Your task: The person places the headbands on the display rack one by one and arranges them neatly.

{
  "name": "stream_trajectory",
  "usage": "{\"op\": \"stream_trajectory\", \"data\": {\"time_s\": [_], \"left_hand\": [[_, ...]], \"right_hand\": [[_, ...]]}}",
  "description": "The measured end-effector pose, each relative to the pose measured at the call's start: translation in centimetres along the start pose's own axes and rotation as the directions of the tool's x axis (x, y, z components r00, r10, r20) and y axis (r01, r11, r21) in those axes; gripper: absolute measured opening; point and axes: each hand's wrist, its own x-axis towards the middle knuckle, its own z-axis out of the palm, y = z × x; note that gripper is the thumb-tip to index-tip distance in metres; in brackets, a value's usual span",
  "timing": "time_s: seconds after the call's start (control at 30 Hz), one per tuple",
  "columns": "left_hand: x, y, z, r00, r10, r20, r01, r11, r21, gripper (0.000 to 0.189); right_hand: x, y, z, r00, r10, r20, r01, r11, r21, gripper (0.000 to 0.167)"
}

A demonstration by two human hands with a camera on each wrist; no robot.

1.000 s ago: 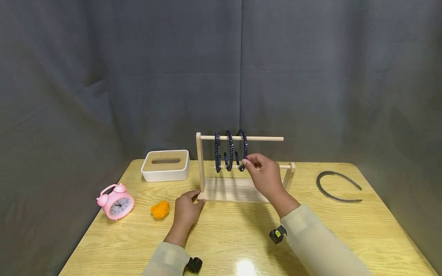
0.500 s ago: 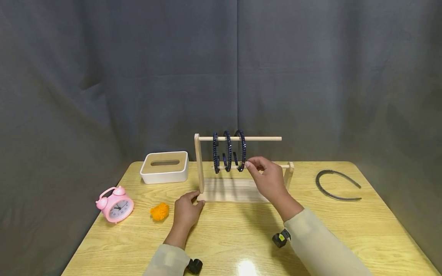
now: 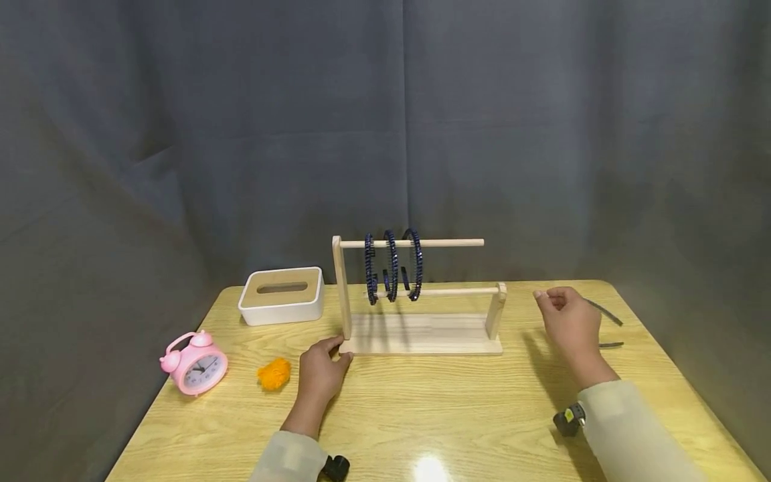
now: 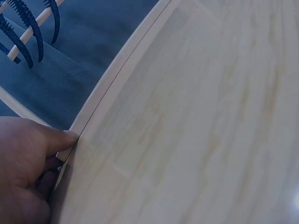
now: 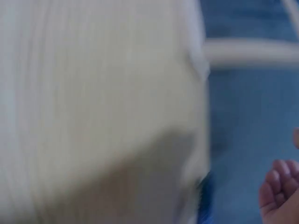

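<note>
Three dark blue toothed headbands (image 3: 417,264) hang on the upper rod of a wooden headband rack (image 3: 434,333), their lower parts by its shorter rod. My left hand (image 3: 321,371) grips the left end of the rack's base; in the left wrist view its thumb (image 4: 65,139) lies at the board's edge. Off to the right, my right hand (image 3: 572,326) is over a dark headband (image 3: 604,312) on the table, hiding most of it except the two ends. That hand's fingers (image 5: 279,179) are loosely curled and hold nothing.
To the left stand a pink alarm clock (image 3: 201,368) and an orange fuzzy clump (image 3: 274,374). A white tissue box (image 3: 282,313) with a wood lid sits at the back left. Grey curtains (image 3: 385,134) surround the wooden table (image 3: 421,408).
My right hand has let go of the rightmost hanging headband and moved right, over the headband on the table. The left hand has stayed on the rack's base.
</note>
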Motion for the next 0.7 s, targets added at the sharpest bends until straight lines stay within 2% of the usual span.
{"op": "stream_trajectory", "data": {"time_s": [0.1,0.23,0.33,0.47,0.7], "left_hand": [[-0.1,-0.3,0.0,1.0,0.002,0.003,-0.002,1.0,0.006,0.041],[-0.3,-0.5,0.2,1.0,0.008,0.009,-0.008,1.0,0.002,0.042],[-0.3,-0.4,0.4,1.0,0.017,0.008,-0.017,1.0,0.001,0.041],[0.0,-0.2,0.3,1.0,0.028,-0.001,-0.028,1.0,0.003,0.041],[0.5,0.2,0.0,1.0,0.022,-0.003,-0.022,1.0,0.001,0.042]], "right_hand": [[1.4,3.0,0.0,0.993,0.053,0.103,-0.042,0.994,-0.102,0.068],[2.5,5.3,0.2,0.973,0.122,0.194,-0.08,0.974,-0.211,0.075],[2.8,5.6,0.3,0.948,0.168,0.271,-0.089,0.956,-0.279,0.075],[3.1,5.3,0.4,0.912,0.212,0.351,-0.098,0.944,-0.315,0.068],[3.3,5.6,0.6,0.916,0.187,0.355,-0.061,0.939,-0.339,0.05]]}}
